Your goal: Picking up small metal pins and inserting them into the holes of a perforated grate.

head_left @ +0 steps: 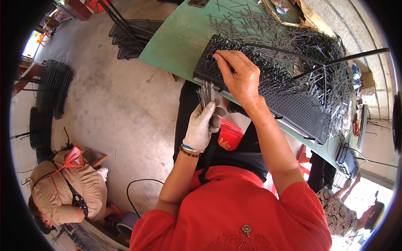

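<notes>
A bundle of thin grey metal strips (pixel 206 95) stands upright out of my left hand (pixel 200 127), which wears a pale work glove and is closed round the lower ends. My bare right hand (pixel 240 75) is held over the far left part of a black perforated board (pixel 295 109). Its thumb and forefinger are pinched together; whatever is between them is too small to make out. Many dark metal pieces (pixel 272 77) stick up from the board's left and far part, while bare holes show at its near right. Both hands are apart from each other.
The board lies along the near edge of a green table (pixel 176 37). Loose metal strips (pixel 251 23) are heaped behind it, and black rods (pixel 324 66) cross above. Beneath the table edge is a red bucket (pixel 230 136). Other people sit at left (pixel 79 184) and right (pixel 337 213).
</notes>
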Motion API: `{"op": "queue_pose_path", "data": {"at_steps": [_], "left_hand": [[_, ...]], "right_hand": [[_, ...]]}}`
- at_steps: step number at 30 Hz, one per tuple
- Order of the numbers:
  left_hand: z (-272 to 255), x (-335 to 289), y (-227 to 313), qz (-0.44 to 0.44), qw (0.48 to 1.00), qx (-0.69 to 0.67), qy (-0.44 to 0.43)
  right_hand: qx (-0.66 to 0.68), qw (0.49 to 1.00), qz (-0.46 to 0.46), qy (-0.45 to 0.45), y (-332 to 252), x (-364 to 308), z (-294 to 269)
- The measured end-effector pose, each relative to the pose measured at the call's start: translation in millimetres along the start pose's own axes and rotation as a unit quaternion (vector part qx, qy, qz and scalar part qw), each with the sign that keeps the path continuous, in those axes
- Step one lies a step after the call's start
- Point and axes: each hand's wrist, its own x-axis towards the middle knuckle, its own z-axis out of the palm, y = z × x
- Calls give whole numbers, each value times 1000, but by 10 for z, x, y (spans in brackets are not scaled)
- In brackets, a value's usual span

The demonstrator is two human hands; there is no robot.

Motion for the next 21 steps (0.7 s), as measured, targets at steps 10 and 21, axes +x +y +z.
{"op": "queue_pose_path", "data": {"at_steps": [10,21], "left_hand": [[-27,22,-41,3,1000,9,-5],[-28,29,-24,3,1000,11,13]], "right_hand": [[-17,999,-7,-40,-3,-16,-24],[-83,988,-31,-130,17,-93,-38]]}}
